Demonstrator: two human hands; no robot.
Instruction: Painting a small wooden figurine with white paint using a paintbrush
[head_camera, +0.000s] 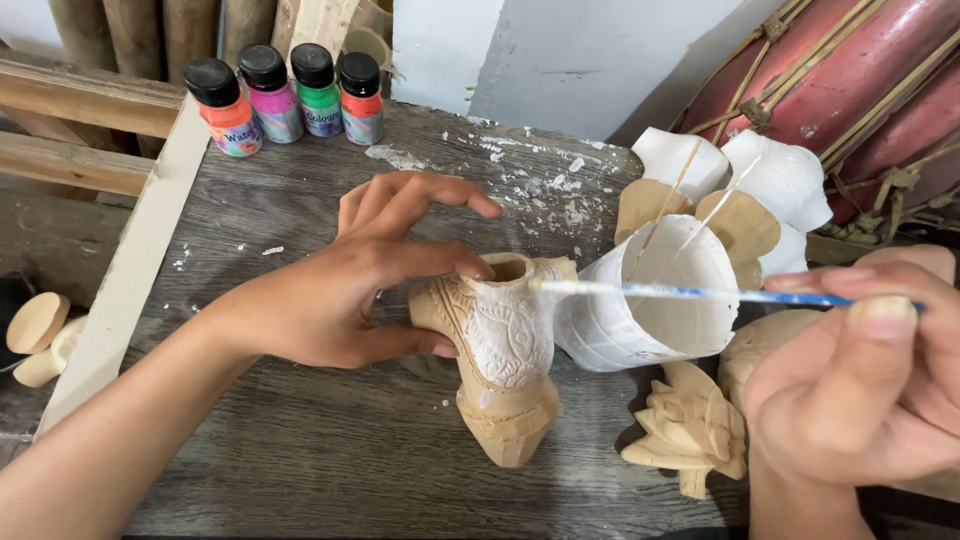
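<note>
1. Bench (300, 460): grey weathered planks, flecked with white paint chips towards the back. A pale wooden rail runs along its left edge.
2. Red drum-like body (850, 70), top right, laced with cane strips; it stands behind the bench and is not being handled.
3. Carved wooden torso (505, 370): stands near the bench centre, neck opening upward. The upper half is coated white and the lower half is bare pale wood. Judged stiff, light and solid; the wet coat would smear, so the bare lower carving and back are the safer places to hold.
4. Left hand (350, 290): thumb and lower fingers steady the torso at its left side, the upper fingers spread free above it.
5. Right hand (860, 390): fingers pinched on a thin blue-handled brush (700, 294), whose white-coated tip touches the torso's shoulder.
6. White paint cup (650, 310): tilted, just right of the torso, with two thin sticks resting in it.
7. More carved pieces: white-coated ones (780, 175) behind the cup and a bare leafy one (690, 425) in front.
8. Four small paint bottles (290, 95): back left in a row, with black caps; orange, pink, green and orange-red, each with a colourful printed label.
</note>
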